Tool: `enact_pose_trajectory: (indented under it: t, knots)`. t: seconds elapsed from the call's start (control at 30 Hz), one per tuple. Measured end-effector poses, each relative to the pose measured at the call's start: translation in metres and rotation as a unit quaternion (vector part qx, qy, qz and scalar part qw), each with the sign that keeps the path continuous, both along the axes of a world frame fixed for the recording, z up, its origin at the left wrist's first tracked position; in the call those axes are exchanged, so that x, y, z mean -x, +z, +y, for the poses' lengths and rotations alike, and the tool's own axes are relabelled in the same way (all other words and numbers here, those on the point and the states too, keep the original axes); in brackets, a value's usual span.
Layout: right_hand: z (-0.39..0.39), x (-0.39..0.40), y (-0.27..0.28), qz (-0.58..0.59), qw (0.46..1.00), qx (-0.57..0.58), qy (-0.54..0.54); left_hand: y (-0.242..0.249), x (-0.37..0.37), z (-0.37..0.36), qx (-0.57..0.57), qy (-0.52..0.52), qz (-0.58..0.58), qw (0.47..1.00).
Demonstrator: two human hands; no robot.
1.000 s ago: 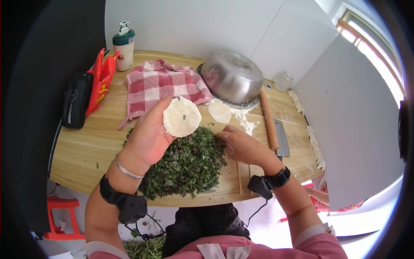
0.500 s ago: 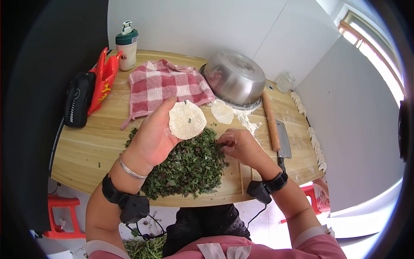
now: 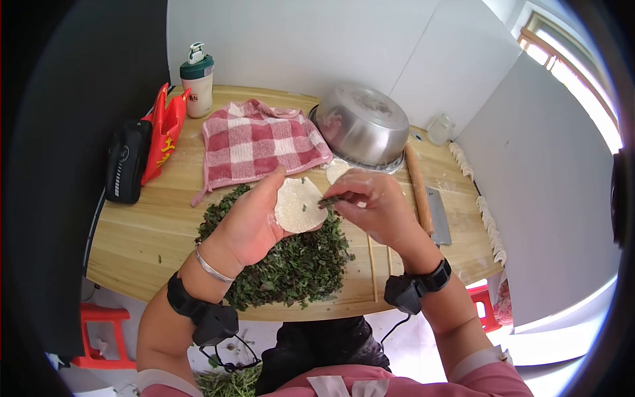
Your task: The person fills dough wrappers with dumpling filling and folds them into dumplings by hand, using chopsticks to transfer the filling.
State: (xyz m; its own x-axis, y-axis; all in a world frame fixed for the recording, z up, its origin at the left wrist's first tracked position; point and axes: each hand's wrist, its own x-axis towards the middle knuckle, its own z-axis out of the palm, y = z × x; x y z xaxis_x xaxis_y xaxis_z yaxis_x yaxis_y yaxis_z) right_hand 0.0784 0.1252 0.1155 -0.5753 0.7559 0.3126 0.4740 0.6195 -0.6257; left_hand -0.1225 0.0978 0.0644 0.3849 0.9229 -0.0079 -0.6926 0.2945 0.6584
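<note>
We are noting the left hand point(image 3: 254, 221), centre of frame, holding a roundish dough wrapper point(image 3: 297, 215) along its left side, the flat face showing to the camera. We are observing the right hand point(image 3: 374, 206) pinching a few chopped greens point(image 3: 327, 202) at the wrapper's right edge; contact with the dough we are not resolving. The wrapper is lying leftward of that pinch, presenting no clear long axis. Lower in frame, a greens pile point(image 3: 291, 271) is resting on the tabletop point(image 3: 145, 235).

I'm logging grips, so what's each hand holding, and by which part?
Left hand supports the dough round from underneath; right hand pinches some chopped greens.
</note>
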Motion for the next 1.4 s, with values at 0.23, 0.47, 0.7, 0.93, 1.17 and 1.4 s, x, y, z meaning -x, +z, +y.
enact_pose_trajectory:
  t: [0.23,0.47,0.7,0.93,1.17,1.4]
  knots:
    - [-0.003,0.022,-0.008,-0.002,0.984,-0.161,0.081,0.004,0.000,-0.002,-0.010,-0.044,0.007,0.999]
    - [0.000,0.000,-0.015,0.055,0.989,-0.132,0.040,0.010,-0.004,-0.005,0.013,-0.028,0.007,0.999]
    - [-0.011,0.003,-0.034,0.037,0.968,-0.220,0.114,0.006,-0.008,-0.005,0.027,0.080,0.008,0.996]
    - [-0.011,0.007,-0.049,0.016,0.930,-0.359,0.079,0.014,-0.014,-0.012,0.027,0.054,0.005,0.998]
    - [-0.010,0.004,-0.044,0.146,0.963,-0.227,-0.005,0.014,-0.018,-0.013,-0.022,0.043,0.024,0.999]
    - [-0.008,-0.001,-0.043,0.171,0.967,-0.185,-0.045,0.007,-0.020,-0.017,-0.101,0.049,0.145,0.983]
